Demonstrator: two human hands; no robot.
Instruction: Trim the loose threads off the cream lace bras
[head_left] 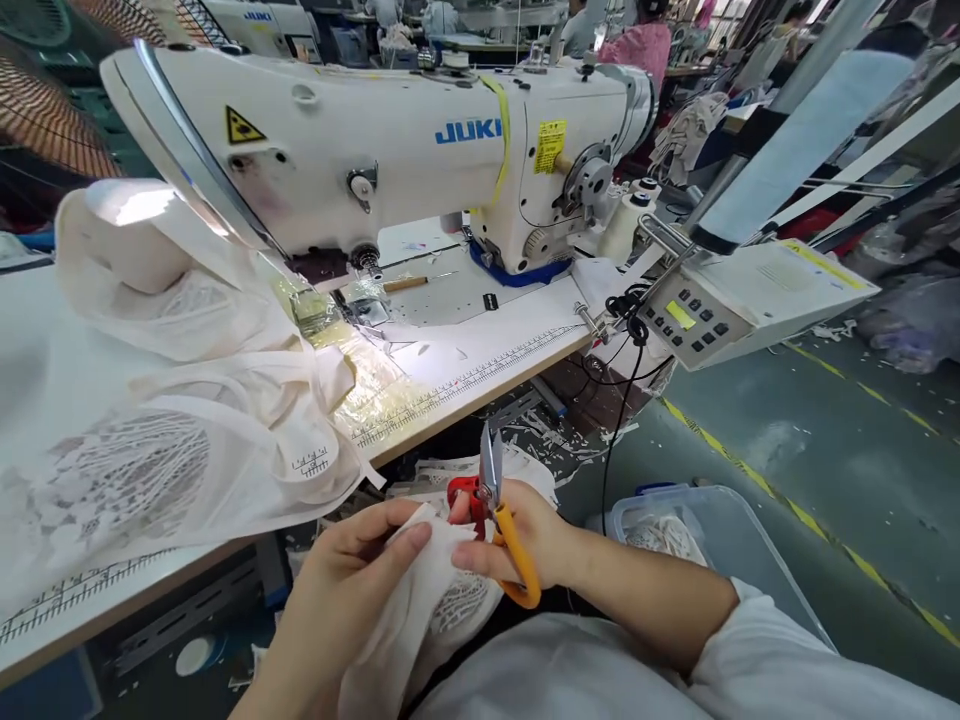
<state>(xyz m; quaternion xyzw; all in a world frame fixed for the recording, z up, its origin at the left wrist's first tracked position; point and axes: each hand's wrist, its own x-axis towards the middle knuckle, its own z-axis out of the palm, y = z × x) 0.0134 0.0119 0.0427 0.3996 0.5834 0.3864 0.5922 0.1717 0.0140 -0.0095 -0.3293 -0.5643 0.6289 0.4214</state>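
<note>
Close to my lap, my left hand [352,570] pinches the edge of a white lace garment [405,590] between thumb and fingers. My right hand [536,530] is wrapped around scissors [491,470] with one red and one orange handle. Their blades point up and away from the cloth, and they look closed or nearly so. The right thumb and fingertips rest at the same cloth edge, just beside the left fingertips. More white lace bras [180,450] lie heaped on the sewing table to the left. Part of the held garment is hidden behind my hands.
A white JUKI sewing machine [337,140] stands across the table [480,360], whose front edge carries a printed ruler. A control box [750,300] juts out at the right. Below it, a clear plastic bin [742,530] holds white pieces. Fabric scraps litter the floor.
</note>
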